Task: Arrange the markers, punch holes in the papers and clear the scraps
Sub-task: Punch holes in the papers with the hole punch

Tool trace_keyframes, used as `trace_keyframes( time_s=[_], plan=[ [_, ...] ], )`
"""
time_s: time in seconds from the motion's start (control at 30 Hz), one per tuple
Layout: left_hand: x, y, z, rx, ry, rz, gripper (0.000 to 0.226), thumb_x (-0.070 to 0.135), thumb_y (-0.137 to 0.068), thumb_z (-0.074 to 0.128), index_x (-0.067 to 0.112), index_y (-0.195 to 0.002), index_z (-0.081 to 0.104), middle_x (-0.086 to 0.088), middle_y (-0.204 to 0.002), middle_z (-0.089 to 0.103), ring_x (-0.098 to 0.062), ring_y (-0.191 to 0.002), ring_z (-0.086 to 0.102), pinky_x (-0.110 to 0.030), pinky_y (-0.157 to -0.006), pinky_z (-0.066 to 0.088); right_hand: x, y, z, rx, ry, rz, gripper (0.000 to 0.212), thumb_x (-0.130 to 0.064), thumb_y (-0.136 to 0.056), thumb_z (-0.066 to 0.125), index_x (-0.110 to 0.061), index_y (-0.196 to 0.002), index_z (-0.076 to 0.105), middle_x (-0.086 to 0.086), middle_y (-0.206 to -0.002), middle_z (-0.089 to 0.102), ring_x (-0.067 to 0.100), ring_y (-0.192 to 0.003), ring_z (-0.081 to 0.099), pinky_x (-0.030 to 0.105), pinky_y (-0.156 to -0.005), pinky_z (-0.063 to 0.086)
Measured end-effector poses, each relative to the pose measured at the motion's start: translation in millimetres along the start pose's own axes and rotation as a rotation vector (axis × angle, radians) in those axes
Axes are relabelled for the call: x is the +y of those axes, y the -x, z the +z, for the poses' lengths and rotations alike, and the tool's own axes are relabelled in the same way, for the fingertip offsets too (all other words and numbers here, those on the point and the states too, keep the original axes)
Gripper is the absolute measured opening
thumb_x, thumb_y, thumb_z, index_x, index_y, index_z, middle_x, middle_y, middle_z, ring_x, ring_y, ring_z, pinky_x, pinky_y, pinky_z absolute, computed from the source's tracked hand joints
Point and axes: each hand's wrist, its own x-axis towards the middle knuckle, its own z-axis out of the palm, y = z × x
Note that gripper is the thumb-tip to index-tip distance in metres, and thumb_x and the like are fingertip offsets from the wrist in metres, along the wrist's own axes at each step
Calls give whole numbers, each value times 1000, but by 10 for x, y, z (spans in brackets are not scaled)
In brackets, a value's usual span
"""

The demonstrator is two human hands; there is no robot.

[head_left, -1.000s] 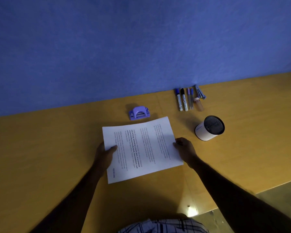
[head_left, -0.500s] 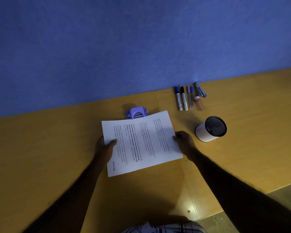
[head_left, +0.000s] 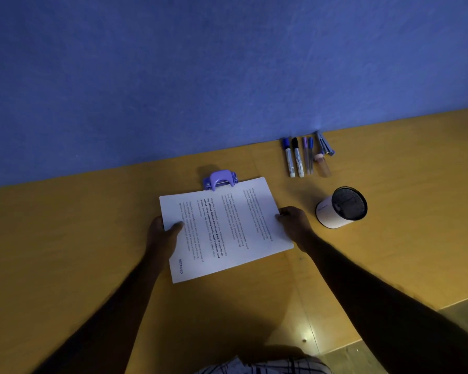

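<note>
A stack of printed white papers (head_left: 224,228) lies on the yellow table, its far edge pushed into the mouth of a purple hole punch (head_left: 220,179). My left hand (head_left: 164,233) grips the stack's left edge, thumb on top. My right hand (head_left: 295,225) pinches its right edge. Two markers (head_left: 293,157), one blue-capped and one black-capped, lie side by side near the wall, with two thin pens (head_left: 307,155) next to them.
A white cup with a dark mesh inside (head_left: 341,207) stands right of my right hand. A small clear vial (head_left: 323,164) and a blue-grey stapler-like tool (head_left: 324,147) lie by the pens. The blue wall (head_left: 227,76) bounds the yellow table (head_left: 65,238) at the back.
Both hands slid the paper stack away from me, toward the wall. Its far edge, which lay short of the hole punch, now sits in the punch's slot.
</note>
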Motion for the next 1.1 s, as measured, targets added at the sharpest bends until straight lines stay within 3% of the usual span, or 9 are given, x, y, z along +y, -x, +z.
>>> trace_keyframes(
  time_s=[0.43, 0.73, 0.87, 0.93, 1.0, 1.1],
  plan=[
    [125, -133, 101, 13, 15, -70, 32, 14, -93, 59, 5, -123, 53, -16, -112, 64, -30, -94, 65, -39, -74, 54, -16, -104, -38, 13, -1, -3, 19, -13, -96, 53, -5, -109, 64, 11, -103, 64, 22, -86, 60, 30, -69, 46],
    [148, -162, 132, 36, -10, -72, 30, 13, -92, 60, 2, -120, 56, -16, -111, 65, -28, -92, 64, -32, -69, 51, -20, -209, -52, 5, 53, -23, 18, -16, -94, 56, -9, -107, 66, 10, -103, 67, 25, -91, 64, 38, -78, 54],
    [150, -148, 138, 87, -96, -60, 26, 22, -93, 61, 2, -109, 61, -15, -104, 67, -25, -83, 64, -28, -63, 49, -16, -219, -79, 38, 210, -130, 17, -29, -93, 59, -14, -92, 67, 5, -92, 68, 22, -81, 65, 43, -72, 57],
    [154, -146, 124, 114, -163, -44, 24, 25, -93, 61, 3, -103, 63, -12, -99, 68, -23, -79, 64, -25, -57, 46, -43, -232, -85, 108, 341, -212, 23, -34, -92, 58, -14, -86, 66, 6, -89, 67, 20, -75, 63, 35, -60, 52],
    [155, -155, 106, 149, -192, -33, 26, 27, -93, 61, 3, -102, 66, -12, -100, 70, -23, -79, 66, -26, -56, 47, -145, -252, -70, 182, 472, -328, 25, -36, -92, 58, -12, -90, 67, 4, -94, 65, 18, -77, 61, 28, -60, 46],
    [178, -162, 74, 167, -256, -23, 28, 27, -93, 61, 2, -103, 68, -13, -99, 70, -23, -78, 66, -25, -55, 46, -510, -276, 21, 76, 404, -452, 16, -27, -93, 61, -13, -93, 68, 1, -94, 63, 14, -82, 59, 24, -65, 44]
  ],
)
